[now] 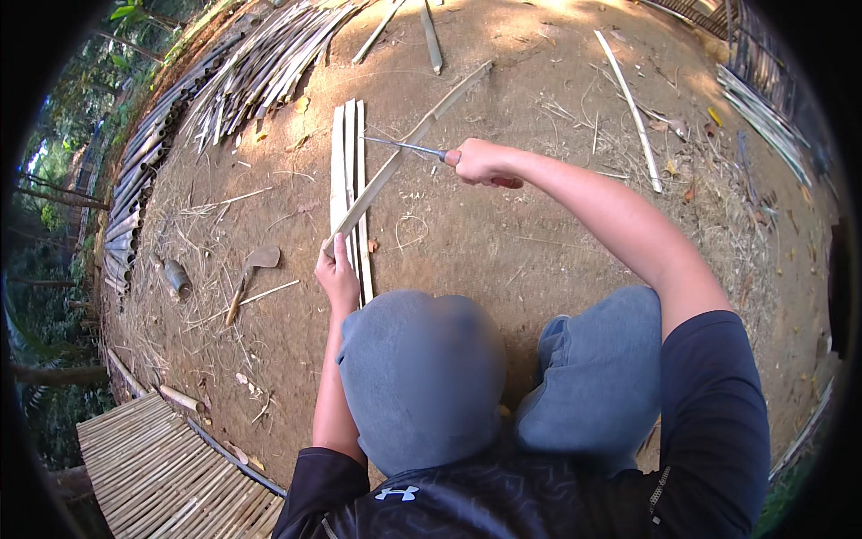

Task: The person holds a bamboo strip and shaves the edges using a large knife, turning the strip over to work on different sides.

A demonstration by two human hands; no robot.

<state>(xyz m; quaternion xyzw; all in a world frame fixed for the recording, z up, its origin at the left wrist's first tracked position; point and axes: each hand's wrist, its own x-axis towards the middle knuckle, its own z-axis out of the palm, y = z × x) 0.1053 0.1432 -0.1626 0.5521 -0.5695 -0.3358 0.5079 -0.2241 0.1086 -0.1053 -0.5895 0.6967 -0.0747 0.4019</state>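
Here, head view: a seated person works a knife along a bamboo strip held over bare ground.

Left hand (337, 272) is closed around the near end of a long bamboo strip (409, 148), which slants up and away to the right. Right hand (480, 163) is fisted on the handle of a knife (404, 146), blade pointing left and meeting the strip about midway between the hands. Flat split slats (348, 166) lie on the ground just beyond the left hand, under the strip. A bamboo pole stack (180, 108) sits well off to the left. Risk, as judged: if the blade jumps out of the grain it could slide down the strip toward the left fingers; the thin strip could also flex and snap.
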